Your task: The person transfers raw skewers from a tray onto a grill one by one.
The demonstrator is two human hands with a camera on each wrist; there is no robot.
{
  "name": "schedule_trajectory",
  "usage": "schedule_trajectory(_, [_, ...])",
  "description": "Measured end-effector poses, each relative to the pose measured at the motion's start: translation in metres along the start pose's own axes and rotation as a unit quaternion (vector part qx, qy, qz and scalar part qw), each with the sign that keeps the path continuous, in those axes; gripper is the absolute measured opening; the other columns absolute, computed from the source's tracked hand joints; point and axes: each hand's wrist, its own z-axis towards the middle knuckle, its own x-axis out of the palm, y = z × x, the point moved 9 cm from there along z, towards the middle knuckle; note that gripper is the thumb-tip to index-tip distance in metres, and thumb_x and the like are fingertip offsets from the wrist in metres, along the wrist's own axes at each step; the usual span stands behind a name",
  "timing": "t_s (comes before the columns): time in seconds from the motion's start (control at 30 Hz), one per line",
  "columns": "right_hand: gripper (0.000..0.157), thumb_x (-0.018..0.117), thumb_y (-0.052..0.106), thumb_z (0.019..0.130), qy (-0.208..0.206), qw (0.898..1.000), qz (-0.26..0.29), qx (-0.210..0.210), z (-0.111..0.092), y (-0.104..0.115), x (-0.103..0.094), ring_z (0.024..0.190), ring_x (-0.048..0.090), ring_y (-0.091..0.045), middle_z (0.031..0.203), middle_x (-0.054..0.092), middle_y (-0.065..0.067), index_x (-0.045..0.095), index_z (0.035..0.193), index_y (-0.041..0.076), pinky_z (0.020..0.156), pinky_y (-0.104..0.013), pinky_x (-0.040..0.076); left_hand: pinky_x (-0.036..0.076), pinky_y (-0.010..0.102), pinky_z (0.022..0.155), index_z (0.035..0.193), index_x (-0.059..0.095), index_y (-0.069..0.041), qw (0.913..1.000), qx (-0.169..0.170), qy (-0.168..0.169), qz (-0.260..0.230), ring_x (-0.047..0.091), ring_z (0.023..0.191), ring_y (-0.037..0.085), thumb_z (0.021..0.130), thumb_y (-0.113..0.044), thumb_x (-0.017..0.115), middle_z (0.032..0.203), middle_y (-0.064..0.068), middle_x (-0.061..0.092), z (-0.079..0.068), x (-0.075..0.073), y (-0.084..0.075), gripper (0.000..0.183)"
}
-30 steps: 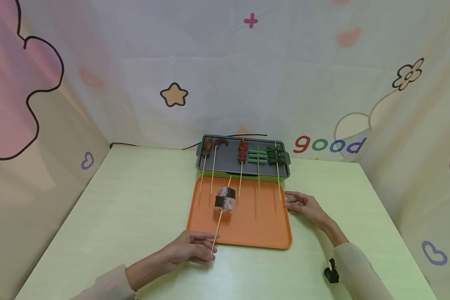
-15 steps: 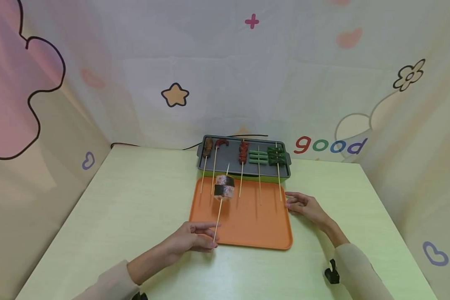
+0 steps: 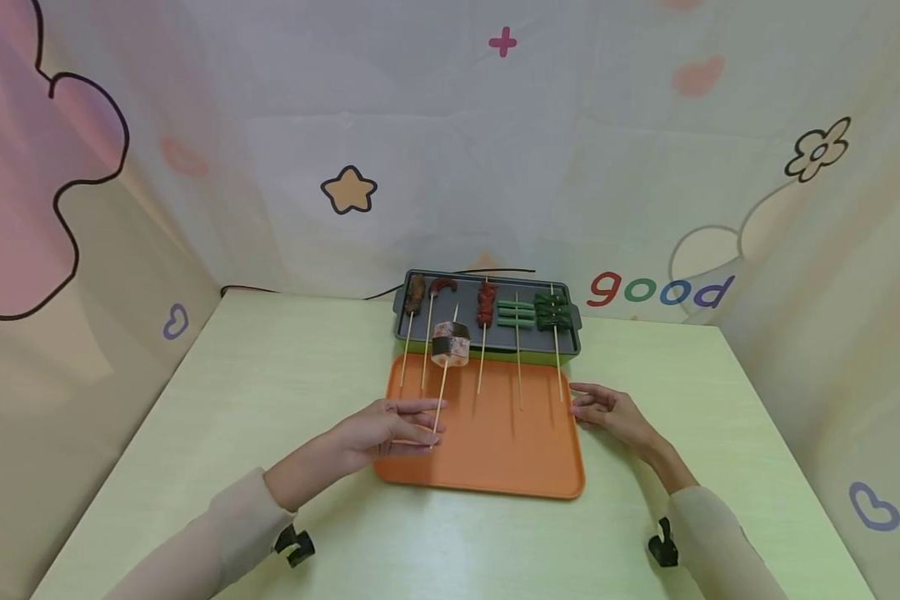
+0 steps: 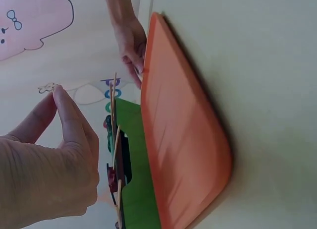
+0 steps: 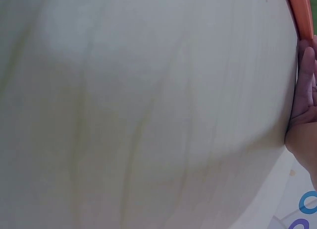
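My left hand (image 3: 401,429) pinches the lower end of a skewer (image 3: 450,344) that carries two thick pale pieces wrapped in dark bands. The skewer slants up over the near edge of the grill, its food overlapping the orange tray (image 3: 510,450) in the head view. In the left wrist view the thumb and finger of the left hand (image 4: 54,164) meet at their tips, and the skewer hardly shows. My right hand (image 3: 615,414) rests at the tray's right edge, fingertips right at the rim, fingers nearly straight. The right wrist view shows this hand (image 5: 306,97) beside a corner of the tray.
Behind the tray stands a green and grey toy grill (image 3: 465,321). On it lie a brown meat skewer (image 3: 415,296), a curled dark-red skewer (image 3: 442,286), a red meat skewer (image 3: 486,304), a green-stick skewer (image 3: 516,314) and a leafy green skewer (image 3: 552,312), their sticks reaching over the tray.
My left hand has moved forward, away from me, carrying the skewer from over the tray to the grill's near edge. My right hand has stayed at the tray's edge.
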Motion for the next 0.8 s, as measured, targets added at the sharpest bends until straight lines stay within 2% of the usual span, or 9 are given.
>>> schedule_trajectory(0.13, [0.058,0.065,0.01,0.101,0.0,1.0,0.003,-0.002,-0.001,0.0,-0.001,0.093,0.071,0.001,0.105,0.071,0.005,0.042,0.15,-0.008,0.083,-0.018,0.06,0.051,0.042,0.106,0.15,0.051,-0.004,0.9999,-0.006,-0.011,0.004,0.075,0.096,0.014,0.092,0.006,0.065,0.105,0.003,0.074,0.014,-0.003,-0.015,0.06])
schedule_trajectory(0.33, [0.058,0.065,0.011,0.101,0.0,1.0,0.012,-0.009,-0.001,0.0,-0.001,0.093,0.07,0.002,0.105,0.07,0.007,0.042,0.15,-0.009,0.083,-0.018,0.06,0.054,0.037,0.103,0.149,0.051,-0.004,0.9995,-0.023,-0.018,0.008,0.074,0.092,0.012,0.094,0.008,0.062,0.116,0.007,0.069,0.037,-0.008,-0.035,0.058])
schedule_trajectory(0.5, [0.057,0.063,0.009,0.101,0.0,1.0,0.012,-0.009,0.0,0.001,-0.001,0.094,0.07,0.002,0.105,0.07,0.007,0.041,0.151,-0.009,0.083,-0.017,0.06,0.062,0.027,0.086,0.151,0.048,-0.002,0.9993,-0.034,-0.014,-0.009,0.074,0.088,0.011,0.097,0.009,0.057,0.104,0.004,0.07,0.056,-0.013,-0.048,0.056])
schedule_trajectory(0.6, [0.057,0.063,0.009,0.101,-0.001,1.0,0.009,-0.005,0.0,0.0,-0.001,0.093,0.07,0.002,0.106,0.071,0.005,0.042,0.15,-0.008,0.083,-0.017,0.06,0.063,0.024,0.079,0.153,0.044,-0.001,0.9991,-0.039,-0.004,-0.018,0.073,0.085,0.011,0.098,0.01,0.054,0.099,0.002,0.071,0.066,-0.015,-0.052,0.057])
schedule_trajectory(0.67, [0.057,0.064,0.01,0.101,0.001,1.0,0.006,-0.004,0.001,0.0,0.0,0.093,0.07,0.002,0.107,0.071,0.004,0.042,0.15,-0.008,0.083,-0.018,0.06,0.063,0.024,0.079,0.154,0.042,-0.001,0.9989,-0.041,-0.001,-0.021,0.074,0.083,0.011,0.099,0.01,0.053,0.097,0.002,0.072,0.07,-0.016,-0.054,0.058])
schedule_trajectory(0.8, [0.057,0.064,0.01,0.101,0.0,1.0,0.003,-0.002,0.0,-0.001,0.0,0.093,0.071,0.001,0.107,0.071,0.002,0.042,0.15,-0.008,0.084,-0.018,0.06,0.059,0.028,0.091,0.154,0.043,-0.001,0.9988,-0.046,-0.009,-0.016,0.074,0.086,0.012,0.098,0.01,0.054,0.095,0.002,0.073,0.076,-0.018,-0.055,0.057])
